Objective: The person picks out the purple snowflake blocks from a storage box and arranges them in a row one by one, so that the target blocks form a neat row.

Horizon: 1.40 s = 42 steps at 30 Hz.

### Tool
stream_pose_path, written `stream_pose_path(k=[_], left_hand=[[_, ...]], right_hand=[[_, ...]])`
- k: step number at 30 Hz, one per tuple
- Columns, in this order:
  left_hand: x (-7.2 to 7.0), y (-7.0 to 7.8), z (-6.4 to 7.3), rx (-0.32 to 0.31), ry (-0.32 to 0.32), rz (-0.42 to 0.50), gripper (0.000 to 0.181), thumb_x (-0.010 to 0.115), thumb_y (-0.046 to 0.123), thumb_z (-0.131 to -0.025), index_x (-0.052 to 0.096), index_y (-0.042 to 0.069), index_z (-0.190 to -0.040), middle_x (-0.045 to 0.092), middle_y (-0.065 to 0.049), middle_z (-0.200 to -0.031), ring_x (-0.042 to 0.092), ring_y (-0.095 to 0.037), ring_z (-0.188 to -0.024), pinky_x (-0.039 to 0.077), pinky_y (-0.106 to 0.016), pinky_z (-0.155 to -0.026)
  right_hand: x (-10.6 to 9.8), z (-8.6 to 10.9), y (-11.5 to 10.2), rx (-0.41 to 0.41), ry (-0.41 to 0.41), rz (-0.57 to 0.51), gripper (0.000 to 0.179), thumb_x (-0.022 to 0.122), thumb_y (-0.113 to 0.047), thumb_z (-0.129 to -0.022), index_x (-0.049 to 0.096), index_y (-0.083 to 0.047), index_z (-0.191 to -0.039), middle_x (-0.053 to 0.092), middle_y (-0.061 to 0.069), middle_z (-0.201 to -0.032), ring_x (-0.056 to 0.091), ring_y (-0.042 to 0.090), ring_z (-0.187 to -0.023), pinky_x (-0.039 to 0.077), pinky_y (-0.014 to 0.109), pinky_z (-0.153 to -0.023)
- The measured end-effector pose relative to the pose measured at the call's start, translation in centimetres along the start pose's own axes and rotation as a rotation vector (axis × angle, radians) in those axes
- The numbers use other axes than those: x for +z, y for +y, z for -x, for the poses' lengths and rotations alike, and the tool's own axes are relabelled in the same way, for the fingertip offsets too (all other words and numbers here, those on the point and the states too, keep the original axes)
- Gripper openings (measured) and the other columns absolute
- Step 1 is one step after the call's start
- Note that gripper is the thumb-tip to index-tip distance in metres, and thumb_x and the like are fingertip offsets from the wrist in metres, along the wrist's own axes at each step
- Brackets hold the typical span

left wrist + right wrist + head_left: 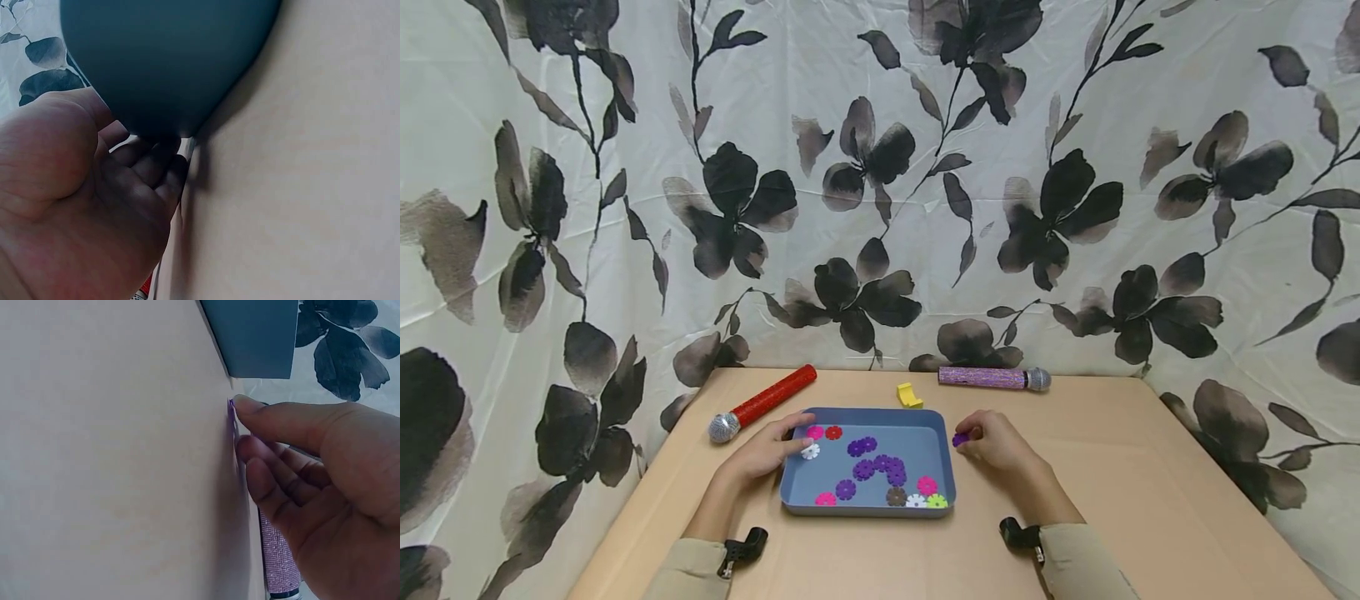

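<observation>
A blue-grey rectangular tray [805,510] lies on the table with small flower-shaped discs in it. Several purple flower discs [864,470] lie around its middle; pink, red, white, brown and green ones are near its edges. My left hand [763,448] grips the tray's left side, thumb over the rim; in the left wrist view its fingers [147,164] reach below the tray's edge. Just right of the tray, my right hand [996,440] pinches a purple flower disc [959,439] low over the table. The right wrist view shows that disc [231,407] edge-on at the thumb tip.
A red glitter microphone [772,397] lies behind my left hand. A purple glitter microphone [981,377] lies at the table's back edge, with a small yellow piece [908,395] left of it. A flowered cloth [955,208] hangs behind the wooden table [865,558].
</observation>
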<state>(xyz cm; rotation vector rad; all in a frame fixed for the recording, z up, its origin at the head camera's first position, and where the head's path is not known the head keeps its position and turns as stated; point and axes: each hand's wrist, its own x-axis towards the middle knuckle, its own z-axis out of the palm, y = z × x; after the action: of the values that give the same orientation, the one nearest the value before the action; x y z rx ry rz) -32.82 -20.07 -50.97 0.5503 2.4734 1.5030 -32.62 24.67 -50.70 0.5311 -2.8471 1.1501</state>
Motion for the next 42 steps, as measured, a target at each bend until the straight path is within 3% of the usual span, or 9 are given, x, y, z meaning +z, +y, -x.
stream_pose_path(k=[16,25,28,31,33,36,39,41,42], left_hand=[[0.0,0.3,-0.3,-0.011,0.001,-0.027,0.054,0.065,0.021,-0.103,0.051,0.004,-0.152,0.036,-0.022,-0.166,0.022,-0.044,-0.158,0.018,-0.062,-0.128],[0.0,0.4,-0.1,-0.006,0.002,-0.02,0.055,0.066,0.023,-0.102,0.051,0.006,-0.153,0.039,-0.021,-0.165,0.027,-0.044,-0.156,0.021,-0.065,-0.126],[0.0,0.3,0.0,-0.003,0.008,-0.027,0.055,0.067,0.025,-0.102,0.051,0.007,-0.152,0.041,-0.02,-0.164,0.032,-0.042,-0.153,0.029,-0.06,-0.125],[0.0,0.1,0.0,-0.02,0.013,-0.013,0.055,0.068,0.025,-0.102,0.052,0.008,-0.152,0.042,-0.019,-0.163,0.041,-0.04,-0.145,0.055,-0.042,-0.1],[0.0,0.0,0.1,-0.027,0.009,0.002,0.056,0.068,0.024,-0.102,0.051,0.007,-0.153,0.041,-0.02,-0.163,0.043,-0.038,-0.139,0.057,-0.03,-0.077],[-0.1,-0.1,0.2,-0.033,0.003,0.041,0.059,0.069,0.022,-0.101,0.048,0.005,-0.154,0.038,-0.021,-0.164,0.049,-0.041,-0.129,0.048,-0.019,-0.059],[-0.1,-0.1,0.2,-0.029,-0.001,0.051,0.061,0.069,0.021,-0.101,0.046,0.005,-0.155,0.035,-0.02,-0.167,0.049,-0.04,-0.13,0.049,-0.018,-0.062],[-0.2,-0.1,0.1,-0.019,-0.01,0.056,0.062,0.068,0.02,-0.101,0.044,0.004,-0.156,0.033,-0.02,-0.168,0.046,-0.043,-0.137,0.06,-0.028,-0.08],[-0.3,-0.2,0.1,-0.014,-0.01,0.058,0.062,0.068,0.019,-0.101,0.044,0.004,-0.156,0.033,-0.02,-0.168,0.042,-0.044,-0.143,0.059,-0.033,-0.096]], right_hand=[[-0.2,0.2,0.2,0.017,-0.03,0.005,0.02,0.078,0.002,-0.087,0.075,0.0,-0.107,0.071,0.008,-0.1,0.064,0.015,-0.087,0.053,0.026,-0.077],[-0.4,0.3,-0.6,0.067,0.075,-0.085,0.026,0.076,-0.004,-0.092,0.073,-0.002,-0.117,0.068,0.005,-0.09,0.059,0.015,-0.081,0.048,0.026,-0.07],[-0.6,0.1,-1.2,0.047,0.116,-0.095,0.026,0.076,-0.006,-0.092,0.074,-0.003,-0.118,0.068,0.005,-0.092,0.058,0.015,-0.082,0.048,0.026,-0.072],[-0.7,-0.1,-1.9,-0.005,0.14,-0.088,0.025,0.079,-0.007,-0.091,0.075,-0.005,-0.116,0.069,0.006,-0.096,0.058,0.015,-0.083,0.049,0.025,-0.072],[-0.8,-0.2,-2.4,-0.042,0.142,-0.086,0.025,0.079,-0.007,-0.091,0.075,-0.006,-0.115,0.069,0.006,-0.096,0.058,0.016,-0.082,0.05,0.024,-0.07],[-0.9,-0.2,-3.3,-0.081,0.138,-0.1,0.026,0.08,-0.007,-0.09,0.075,-0.006,-0.115,0.067,0.005,-0.091,0.058,0.016,-0.077,0.05,0.023,-0.064],[-0.8,-0.2,-4.3,-0.113,0.132,-0.12,0.027,0.081,-0.007,-0.09,0.075,-0.005,-0.116,0.067,0.004,-0.09,0.058,0.016,-0.075,0.05,0.023,-0.06],[-0.6,-0.2,-4.9,-0.134,0.119,-0.13,0.027,0.081,-0.007,-0.09,0.075,-0.005,-0.116,0.069,0.005,-0.091,0.058,0.014,-0.074,0.05,0.023,-0.059],[-0.5,-0.3,-5.2,-0.143,0.11,-0.134,0.027,0.081,-0.007,-0.09,0.076,-0.006,-0.116,0.07,0.005,-0.094,0.059,0.013,-0.075,0.051,0.023,-0.06]])
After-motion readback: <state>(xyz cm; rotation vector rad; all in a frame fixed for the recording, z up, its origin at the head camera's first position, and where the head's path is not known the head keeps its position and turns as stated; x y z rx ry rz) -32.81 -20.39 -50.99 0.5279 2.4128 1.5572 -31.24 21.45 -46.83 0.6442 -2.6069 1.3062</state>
